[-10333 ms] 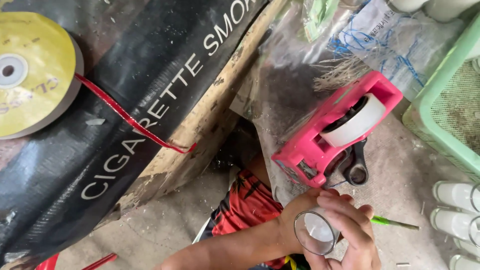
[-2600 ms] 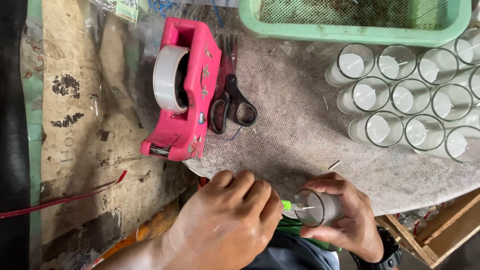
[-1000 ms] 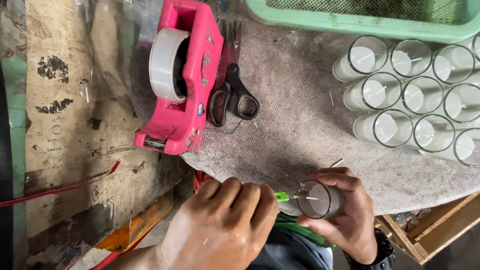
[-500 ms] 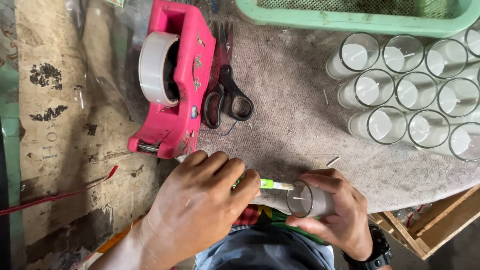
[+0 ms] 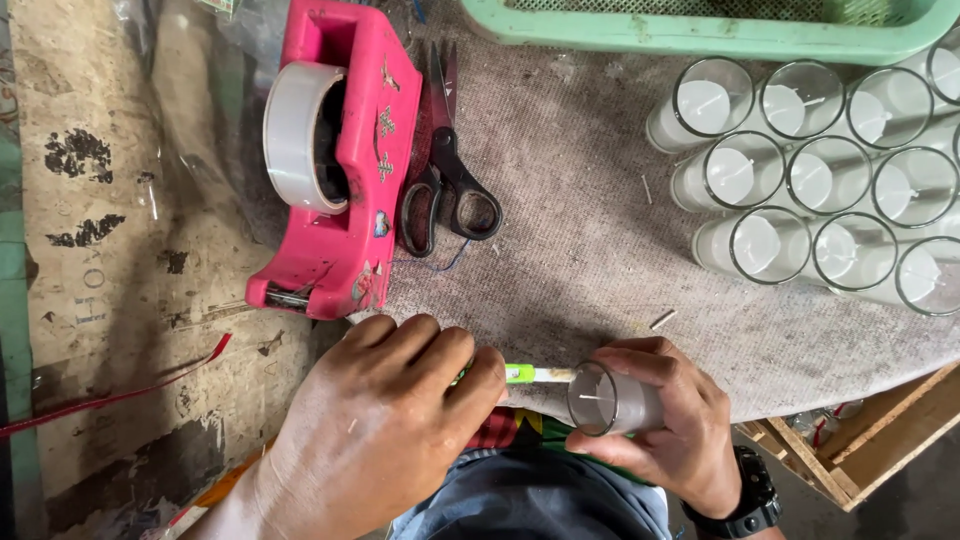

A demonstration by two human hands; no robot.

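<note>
Right hand (image 5: 672, 425): fingers wrapped round a small glass candle (image 5: 610, 400), held on its side just past the near edge of the bench, open mouth turned toward the left hand, white wax and wick visible inside.

Left hand (image 5: 385, 420): closed on a thin green-and-white tool (image 5: 535, 374) (a lighter or a pen, cannot tell which), whose white tip meets the rim of the held glass. Most of the tool is hidden under the fingers. A black wristwatch (image 5: 745, 495) sits on the right wrist.

Bench (image 5: 590, 230): covered with a worn grey cloth, whose near edge runs just behind both hands. A short pale stick (image 5: 662, 319) lies on it near the right hand.

Pink tape dispenser (image 5: 345, 160): on the left edge of the cloth, loaded with a roll of clear tape (image 5: 298, 137), cutter end toward the left hand.

Black-handled scissors (image 5: 448, 170): flat on the cloth, touching the right side of the dispenser, blades pointing to the far edge.

Glass candles, cluster (image 5: 815, 180): filled with white wax, packed close together at the right edge, well apart from the hands.

Green plastic basket (image 5: 690, 28): along the far edge, just behind the cluster.

Red ribbon (image 5: 120, 395): across the bare, stained board left of the cloth.
</note>
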